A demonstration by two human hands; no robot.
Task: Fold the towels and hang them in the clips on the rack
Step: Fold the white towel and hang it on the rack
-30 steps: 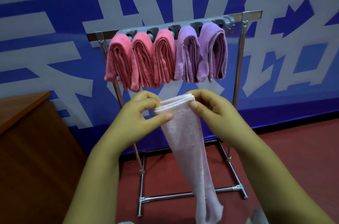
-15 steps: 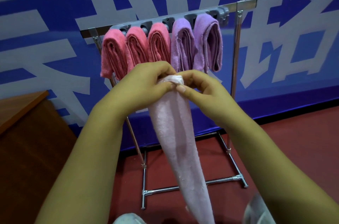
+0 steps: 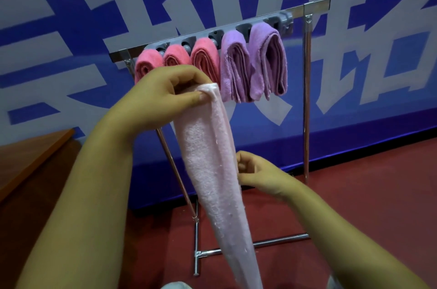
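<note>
The left hand [image 3: 165, 94] is up high in front of the rack, fingers curled over and thumb pressed in, pinching the top end of a long pale pink terry towel [image 3: 210, 163]. The forearm rises from the lower left of the view. Lower down, the right hand [image 3: 257, 173] sits at the towel's right edge about halfway down its length, fingers curled in against the cloth; it looks like it nips that edge, though the grip itself is hidden behind the fingers.

The pale pink towel hangs as a narrow folded strip, wider at the top, tapering as it runs down and out of the bottom of the view, its nap fuzzy.

Behind it stands the chrome metal rack [image 3: 306, 90] on the red floor [image 3: 366, 189], with a grey clip bar [image 3: 238, 29] along its top rail. Three folded coral-pink towels [image 3: 205, 59] hang clipped towards the bar's left end, two folded lilac towels [image 3: 267, 61] beside them towards the right end. The left hand covers the lower part of the coral ones.
</note>
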